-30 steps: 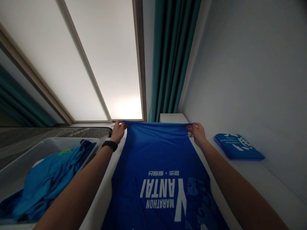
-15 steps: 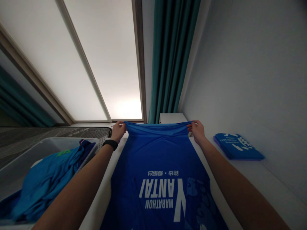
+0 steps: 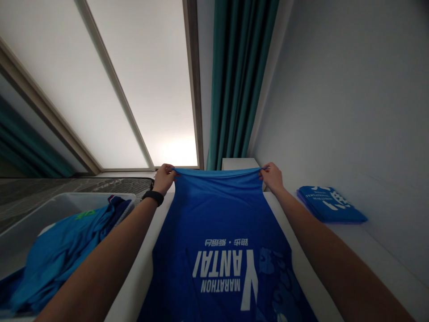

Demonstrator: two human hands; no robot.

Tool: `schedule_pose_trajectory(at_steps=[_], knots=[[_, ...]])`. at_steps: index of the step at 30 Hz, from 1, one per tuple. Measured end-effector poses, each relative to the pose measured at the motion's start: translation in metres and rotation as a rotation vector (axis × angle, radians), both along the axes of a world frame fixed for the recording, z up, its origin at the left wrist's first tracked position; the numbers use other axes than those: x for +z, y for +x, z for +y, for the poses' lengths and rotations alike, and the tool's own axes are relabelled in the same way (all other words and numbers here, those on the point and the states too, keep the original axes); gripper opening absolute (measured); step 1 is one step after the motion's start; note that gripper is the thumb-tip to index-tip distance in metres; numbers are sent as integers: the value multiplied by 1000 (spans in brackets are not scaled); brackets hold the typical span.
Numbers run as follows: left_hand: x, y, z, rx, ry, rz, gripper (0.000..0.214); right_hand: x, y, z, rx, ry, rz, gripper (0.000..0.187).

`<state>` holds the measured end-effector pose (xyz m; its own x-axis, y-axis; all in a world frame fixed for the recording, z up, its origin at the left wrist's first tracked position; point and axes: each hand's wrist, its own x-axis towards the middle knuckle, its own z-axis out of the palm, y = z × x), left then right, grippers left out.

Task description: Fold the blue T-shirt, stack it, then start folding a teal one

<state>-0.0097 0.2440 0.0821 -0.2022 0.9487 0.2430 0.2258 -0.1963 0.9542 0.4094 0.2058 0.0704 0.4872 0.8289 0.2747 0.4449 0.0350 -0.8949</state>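
A blue marathon shirt (image 3: 217,214) stretches away from me over a white surface, its white "YANTAI MARATHON" print upside down from where I look. My left hand (image 3: 165,178), with a black band on the wrist, pinches the far left corner of its edge. At the far right corner, my right hand (image 3: 272,177) grips the same edge between thumb and fingers. Between both hands the edge is pulled taut and lifted, with shallow creases below it. The near end of the shirt runs out of view.
On the left stands a clear plastic bin (image 3: 72,197) with crumpled blue clothes (image 3: 67,243) in it. Folded blue shirts (image 3: 331,204) lie stacked at the right by the wall. A white box-like piece (image 3: 238,163) and a green curtain (image 3: 239,89) are beyond the shirt.
Both hands have risen slightly, lifting the shirt's far edge a little, and the fabric beneath it looks smoother. The grip of each hand stays the same.
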Motion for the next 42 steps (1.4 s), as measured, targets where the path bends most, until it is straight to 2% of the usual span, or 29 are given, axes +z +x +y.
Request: schedule_pose_trajectory(at_steps=[6,12,16,20,24,29,32,35,36,39,42], knots=[[-5,1,2,17,-6,-5,14,3,8,5,-109,-47,-149,6],[-1,5,6,30,17,-17,12,0,2,12,50,9,177,16],[-1,6,3,24,90,-39,11,-8,-3,11,100,32,257,14],[-7,2,-6,41,56,-41,17,-15,-1,-2,109,2,272,12],[-14,-7,-26,41,-9,-28,21,-15,0,-27,111,-39,273,15],[-19,-21,-72,-3,-27,54,20,-17,3,-74,201,-87,265,20],[-24,-29,-103,-43,-47,173,20,-31,8,-106,224,-110,211,19],[-33,-37,-128,-162,-97,359,21,-48,13,-131,256,-162,64,8],[-36,-38,-133,-205,-116,416,22,-53,15,-137,272,-184,-5,10],[-42,-42,-139,-255,-140,467,27,-63,18,-143,287,-213,-211,20],[-45,-45,-128,-170,-137,464,31,-66,19,-134,203,-264,-315,19]])
